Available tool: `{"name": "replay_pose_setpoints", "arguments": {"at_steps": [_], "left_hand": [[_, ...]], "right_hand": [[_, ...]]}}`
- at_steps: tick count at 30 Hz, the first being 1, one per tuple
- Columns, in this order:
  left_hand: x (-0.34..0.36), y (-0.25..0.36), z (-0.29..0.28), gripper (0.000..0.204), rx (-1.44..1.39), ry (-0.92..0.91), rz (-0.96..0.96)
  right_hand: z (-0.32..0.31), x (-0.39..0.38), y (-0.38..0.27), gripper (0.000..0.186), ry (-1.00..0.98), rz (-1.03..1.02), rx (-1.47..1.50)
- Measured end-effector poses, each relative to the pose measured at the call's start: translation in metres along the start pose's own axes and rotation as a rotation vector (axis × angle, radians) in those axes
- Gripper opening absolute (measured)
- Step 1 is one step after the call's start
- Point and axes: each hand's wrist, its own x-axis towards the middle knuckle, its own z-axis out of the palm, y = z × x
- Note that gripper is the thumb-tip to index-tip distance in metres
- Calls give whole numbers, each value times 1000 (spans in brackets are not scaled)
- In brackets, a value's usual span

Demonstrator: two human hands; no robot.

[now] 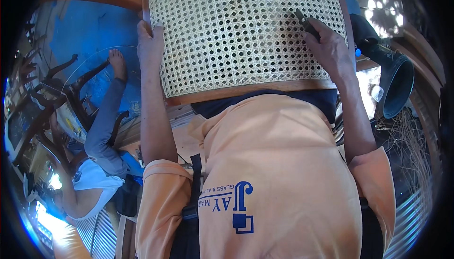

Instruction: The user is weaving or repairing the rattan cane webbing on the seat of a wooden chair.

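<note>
Currently, a pale woven cane panel (236, 41) lies across the top of the picture, set in a brown wooden frame (255, 88) whose near rail sits against the person's waist. The right hand (330, 46) is curled around a small dark tool (302, 19), pinching its handle against the palm, with the narrow tip pointing up and to the left, just over the cane near the right side. The left hand (151, 46) lies at the left rail, two digits showing at the edge of the weave; how firmly it closes cannot be told, as its other fingers are hidden.

To the right of the frame, a dark bucket (397, 89) leans over with its round mouth in view; its inside is too dark to tell what, if anything, it holds. Near it sits a small pale rounded thing (377, 93), whose kind is unclear. Thin dry strands (411, 138) spread below the bucket. On the left, a co-worker in grey trousers (104, 136) sits among dark curved wooden pieces (78, 86), one bare foot (118, 65) on a blue sheet (85, 27).
</note>
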Motion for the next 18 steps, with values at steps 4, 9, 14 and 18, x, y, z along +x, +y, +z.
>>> {"name": "replay_pose_setpoints", "arguments": {"at_steps": [4,9,14,18], "left_hand": [[0,0,1,56,-9,-14,-7],[2,-5,3,55,-5,5,4],[0,-2,3,54,-17,-6,-3],[1,-4,4,53,-4,11,12]], "right_hand": [[-1,4,0,36,-36,11,-72],[2,4,1,34,9,-36,-159],[0,0,4,32,-15,-86,88],[5,-1,2,32,13,-2,39]]}}
